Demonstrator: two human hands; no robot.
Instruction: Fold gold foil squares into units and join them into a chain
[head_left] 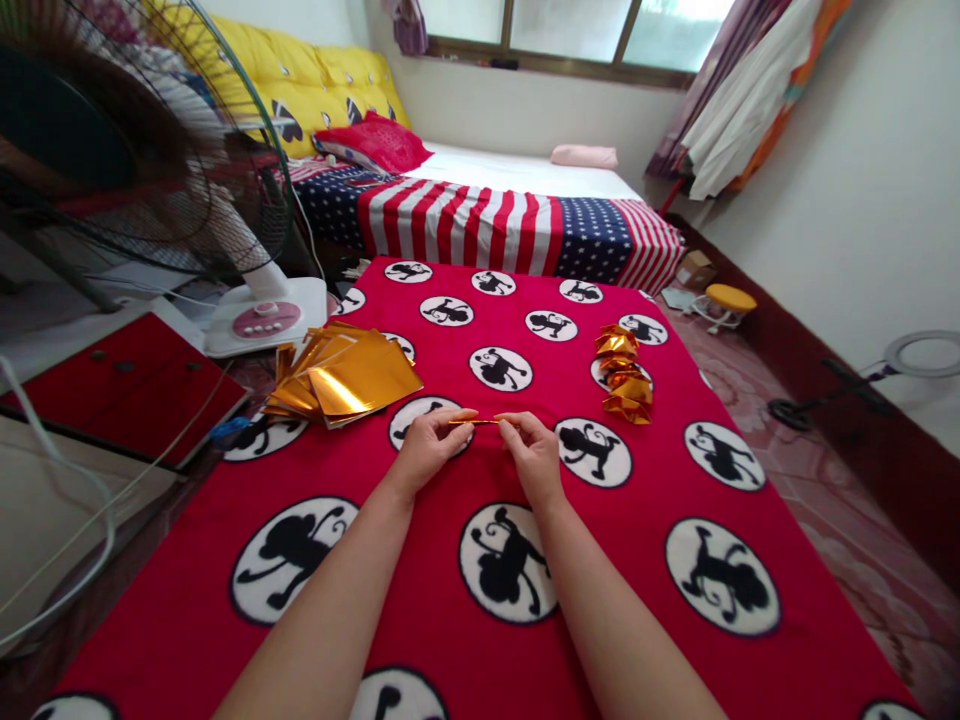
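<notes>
Between my two hands, just above the red cloth (480, 480), is a thin strip of folded gold foil paper (484, 422), seen nearly edge-on. My left hand (437, 440) pinches its left end, and my right hand (532, 445) pinches the right end. Left of my hands lies a loose, fanned stack of flat gold foil sheets (367, 378). Over to the right, several folded gold paper pieces (626, 378) sit in a row running away from me.
A floor fan (255, 290) stands close at the left, beside a red-topped cabinet (120, 370). Beyond the cloth is a bed with a striped, starred cover (480, 225). A ring light (926, 353) and a small yellow stool (730, 298) are on the right.
</notes>
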